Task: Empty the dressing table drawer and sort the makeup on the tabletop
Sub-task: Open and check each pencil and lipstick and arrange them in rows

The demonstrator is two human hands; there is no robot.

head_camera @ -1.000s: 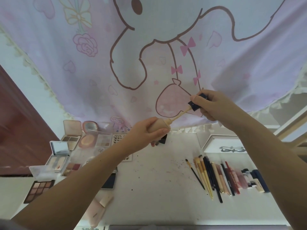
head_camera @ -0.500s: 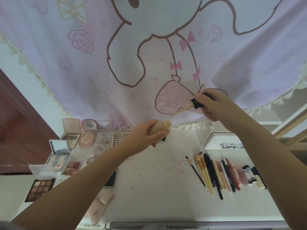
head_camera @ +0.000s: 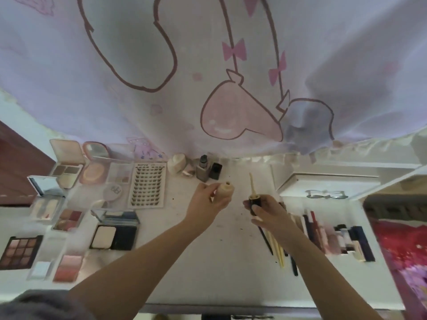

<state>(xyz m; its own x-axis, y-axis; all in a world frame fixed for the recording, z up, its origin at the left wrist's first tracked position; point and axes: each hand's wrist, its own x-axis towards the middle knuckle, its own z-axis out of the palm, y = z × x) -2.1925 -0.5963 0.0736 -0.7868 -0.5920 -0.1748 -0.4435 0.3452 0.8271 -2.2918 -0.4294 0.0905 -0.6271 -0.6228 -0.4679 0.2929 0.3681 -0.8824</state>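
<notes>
Above the white surface (head_camera: 208, 250), a beige bottle (head_camera: 225, 189) is gripped by the left hand (head_camera: 208, 202), while its dark cap with the wand (head_camera: 253, 192) is pinched in the right hand (head_camera: 265, 210). Both have been lowered from in front of the curtain (head_camera: 208, 65) (wand now fully withdrawn, apart from the bottle neck). Recapping seems needed before sorting beside the palettes (head_camera: 20, 251) or pencils (head_camera: 312, 229).

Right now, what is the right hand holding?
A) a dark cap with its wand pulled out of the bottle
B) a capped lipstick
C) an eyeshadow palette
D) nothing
A: the right hand grips the dark cap, its wand clear of the beige bottle in the left hand.
</notes>
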